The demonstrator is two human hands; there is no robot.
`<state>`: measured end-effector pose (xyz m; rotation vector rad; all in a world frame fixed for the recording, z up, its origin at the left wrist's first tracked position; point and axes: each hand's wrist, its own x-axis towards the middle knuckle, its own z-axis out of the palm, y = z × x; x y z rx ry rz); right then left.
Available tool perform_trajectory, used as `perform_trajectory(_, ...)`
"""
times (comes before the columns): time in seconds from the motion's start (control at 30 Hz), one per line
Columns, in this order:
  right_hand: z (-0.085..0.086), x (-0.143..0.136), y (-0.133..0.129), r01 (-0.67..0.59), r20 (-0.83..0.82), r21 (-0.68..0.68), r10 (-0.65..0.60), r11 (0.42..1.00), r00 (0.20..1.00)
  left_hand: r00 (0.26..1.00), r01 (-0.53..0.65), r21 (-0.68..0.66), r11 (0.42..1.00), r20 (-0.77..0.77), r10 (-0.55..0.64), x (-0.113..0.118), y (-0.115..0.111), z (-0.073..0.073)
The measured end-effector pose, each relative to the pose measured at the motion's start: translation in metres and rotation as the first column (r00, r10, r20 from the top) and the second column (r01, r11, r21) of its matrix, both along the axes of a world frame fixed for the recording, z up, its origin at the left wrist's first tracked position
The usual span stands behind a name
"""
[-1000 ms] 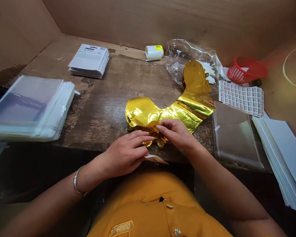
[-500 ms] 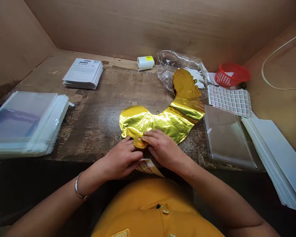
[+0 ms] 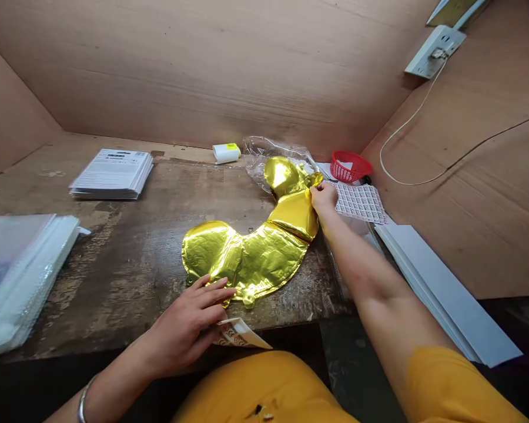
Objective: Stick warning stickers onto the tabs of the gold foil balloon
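A shiny gold foil balloon [image 3: 268,258], flat and curved, lies across the table. My right hand [image 3: 324,198] reaches to its far right edge, fingers pinched on the foil by a small tab. My left hand [image 3: 198,314] rests its outstretched fingertips on the near left part of the balloon. A strip of printed stickers [image 3: 242,333] sticks out from under the left thumb and index finger, over the table's front edge; its inner end is hidden by the hand.
Clear plastic sleeves [image 3: 22,276] and a stack of printed cards [image 3: 112,173] lie left. Toward the back are a white roll [image 3: 226,153], crumpled clear film [image 3: 258,150] and a red basket [image 3: 350,167]. A sticker sheet [image 3: 360,202] and long white cards [image 3: 445,294] lie right.
My right hand has left the balloon's near edge and moved to its far right edge. The left fingers have spread out on the foil. The view has tilted up and turned right.
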<state>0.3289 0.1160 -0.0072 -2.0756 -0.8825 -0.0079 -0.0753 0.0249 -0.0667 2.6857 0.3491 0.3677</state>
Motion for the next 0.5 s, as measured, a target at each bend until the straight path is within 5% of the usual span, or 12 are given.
perform_trajectory(0.13,0.0,0.008,0.004,0.104,0.054,-0.028,-0.102,0.994,0.993,1.0,0.001,-0.02,1.0,0.014,0.0,0.002,0.004,-0.002)
perform_trajectory(0.23,0.013,-0.017,-0.005,0.1,0.135,-0.012,-0.097,0.995,0.986,0.998,0.009,-0.086,0.996,0.068,-0.003,0.003,0.004,0.001)
perform_trajectory(0.3,0.023,-0.049,-0.031,-0.103,0.239,0.006,0.099,0.995,0.966,0.989,0.015,-0.174,0.985,0.145,0.011,0.001,0.0,0.007)
perform_trajectory(0.37,0.032,-0.088,-0.077,-0.428,0.307,-0.006,0.409,0.904,0.859,0.966,-0.05,-0.347,0.936,0.22,0.133,-0.003,-0.008,0.015)
perform_trajectory(0.43,0.035,-0.125,-0.134,-0.587,0.265,-0.015,0.57,0.809,0.778,0.884,-0.197,-0.608,0.769,0.229,0.407,-0.007,-0.018,0.024)
perform_trajectory(0.5,0.029,-0.15,-0.186,-0.655,0.072,0.028,0.652,0.755,0.754,0.73,-0.247,-0.837,0.489,0.171,0.661,-0.011,-0.028,0.029)
